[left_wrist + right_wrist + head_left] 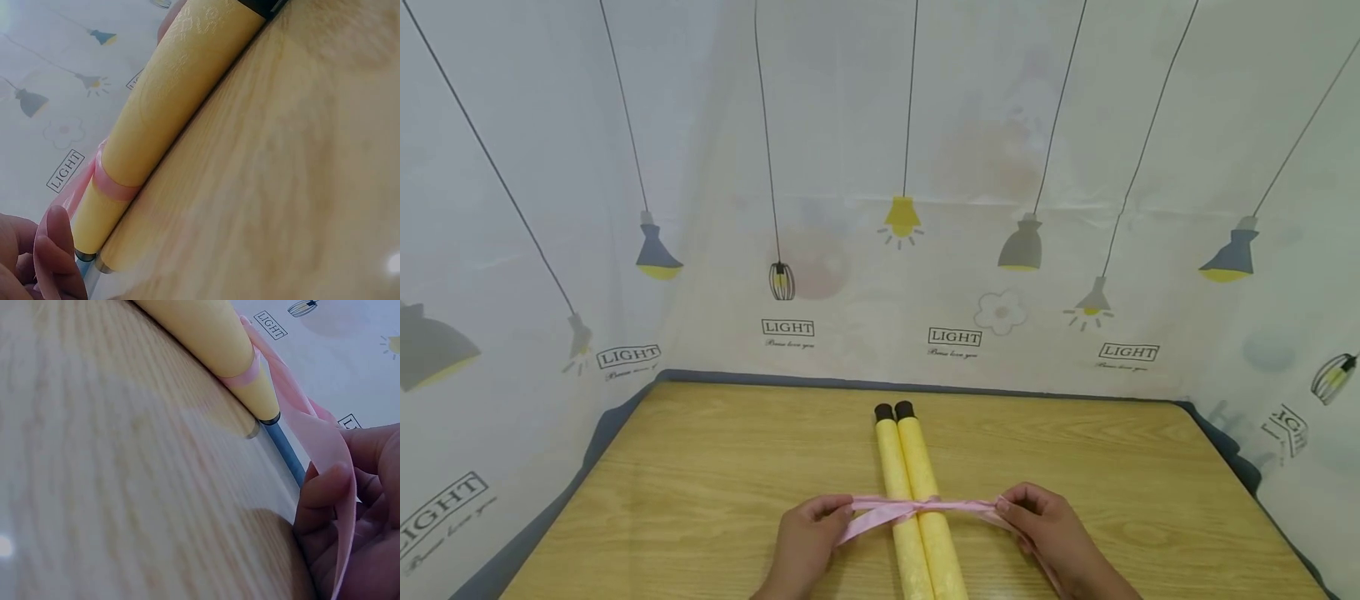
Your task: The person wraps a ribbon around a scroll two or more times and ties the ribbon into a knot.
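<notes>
Two yellow tubes with black end caps, the left tube (892, 467) and the right tube (921, 454), lie side by side on the wooden table. A pink ribbon (958, 505) wraps round both and crosses on top of them. To the left of the tubes, my left hand (805, 533) pinches one end of the ribbon between thumb and fingers. On the other side my right hand (1051, 527) pinches the other end, and its loose tail hangs down past the palm. In the right wrist view the ribbon (325, 447) runs from the tubes to my thumb and fingers.
The wooden tabletop (722, 450) extends on both sides of the tubes. Behind and beside it hangs a pale curtain (850, 167) printed with lamps and lettering. A dark blue border (820, 383) runs along the table's far edge.
</notes>
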`<state>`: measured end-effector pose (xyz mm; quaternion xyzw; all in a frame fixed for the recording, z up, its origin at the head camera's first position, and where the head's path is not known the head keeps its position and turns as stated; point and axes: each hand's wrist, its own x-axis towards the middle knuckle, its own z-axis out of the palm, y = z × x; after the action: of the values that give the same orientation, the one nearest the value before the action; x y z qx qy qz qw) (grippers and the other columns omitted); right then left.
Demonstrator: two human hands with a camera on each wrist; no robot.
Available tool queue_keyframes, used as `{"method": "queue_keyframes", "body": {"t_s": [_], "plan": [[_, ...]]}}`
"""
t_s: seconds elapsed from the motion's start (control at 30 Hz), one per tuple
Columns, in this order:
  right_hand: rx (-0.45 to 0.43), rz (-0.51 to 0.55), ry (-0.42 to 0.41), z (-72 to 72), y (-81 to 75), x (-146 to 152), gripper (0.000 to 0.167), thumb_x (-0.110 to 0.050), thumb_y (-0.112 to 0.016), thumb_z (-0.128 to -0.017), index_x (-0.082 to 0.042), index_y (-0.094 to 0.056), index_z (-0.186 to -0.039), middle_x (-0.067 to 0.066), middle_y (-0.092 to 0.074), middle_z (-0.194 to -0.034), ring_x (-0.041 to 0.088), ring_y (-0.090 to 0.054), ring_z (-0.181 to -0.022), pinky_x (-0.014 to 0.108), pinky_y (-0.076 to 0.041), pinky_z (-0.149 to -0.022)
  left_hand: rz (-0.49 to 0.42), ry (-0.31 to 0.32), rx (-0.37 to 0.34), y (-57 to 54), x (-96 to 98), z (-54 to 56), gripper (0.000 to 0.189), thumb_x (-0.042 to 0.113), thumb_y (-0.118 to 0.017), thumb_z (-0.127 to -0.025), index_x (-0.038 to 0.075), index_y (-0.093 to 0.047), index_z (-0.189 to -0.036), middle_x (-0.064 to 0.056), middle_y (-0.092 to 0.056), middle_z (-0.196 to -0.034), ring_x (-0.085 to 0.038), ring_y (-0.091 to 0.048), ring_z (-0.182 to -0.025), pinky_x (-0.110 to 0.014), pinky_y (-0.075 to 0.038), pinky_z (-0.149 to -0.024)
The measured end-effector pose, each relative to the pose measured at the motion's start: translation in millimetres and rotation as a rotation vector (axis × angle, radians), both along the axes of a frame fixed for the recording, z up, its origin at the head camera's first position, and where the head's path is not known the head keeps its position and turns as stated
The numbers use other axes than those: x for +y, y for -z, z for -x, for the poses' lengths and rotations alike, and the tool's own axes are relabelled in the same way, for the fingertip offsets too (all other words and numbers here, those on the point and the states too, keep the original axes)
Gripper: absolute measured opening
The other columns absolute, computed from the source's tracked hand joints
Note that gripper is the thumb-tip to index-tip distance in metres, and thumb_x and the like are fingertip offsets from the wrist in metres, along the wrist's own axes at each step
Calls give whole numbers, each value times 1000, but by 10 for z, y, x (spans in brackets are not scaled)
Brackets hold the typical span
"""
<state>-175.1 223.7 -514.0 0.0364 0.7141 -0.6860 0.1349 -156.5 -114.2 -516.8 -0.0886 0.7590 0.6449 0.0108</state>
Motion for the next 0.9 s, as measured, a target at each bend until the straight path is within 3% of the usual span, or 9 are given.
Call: {"method": "queue_keyframes", "body": {"t_s": [0.1,0.33,0.5,0.7,0.9], "plan": [[-1,2,-20,3,-1,14,28,-24,-74,-97,1,-65,-107,-1,-59,-84,5,-46,-60,19,-42,-51,22,-12,-13,8,-21,5,22,17,-76,-91,4,-79,-109,-7,-72,-90,-6,-52,-56,-17,-44,-48],[12,-2,-30,28,36,41,26,-22,-73,-97,1,-64,-105,-2,-61,-85,6,-47,-61,19,-44,-52,75,-32,5,21,-55,4,20,18,-77,-89,5,-80,-105,-6,-76,-97,-10,-62,-81,-18,-51,-65],[29,-15,-46,36,40,64,25,-21,-71,-99,2,-64,-106,-3,-62,-86,6,-48,-62,20,-44,-53,39,-35,-14,36,-85,12,20,15,-76,-90,2,-79,-105,-4,-75,-86,-11,-65,-75,-19,-52,-62],[58,-21,-57,22,28,70,24,-20,-71,-99,2,-64,-105,-4,-63,-86,5,-48,-61,19,-44,-52,-45,-18,-24,78,-108,32,24,11,-72,-94,-6,-74,-111,-5,-75,-87,-11,-69,-75,-18,-56,-67],[61,-25,-59,21,31,80,23,-20,-71,-99,1,-64,-104,-4,-63,-85,5,-49,-62,20,-44,-52,-59,-2,-24,41,-128,31,25,11,-71,-94,-7,-73,-112,-4,-73,-79,-11,-67,-70,-20,-55,-62]]}}
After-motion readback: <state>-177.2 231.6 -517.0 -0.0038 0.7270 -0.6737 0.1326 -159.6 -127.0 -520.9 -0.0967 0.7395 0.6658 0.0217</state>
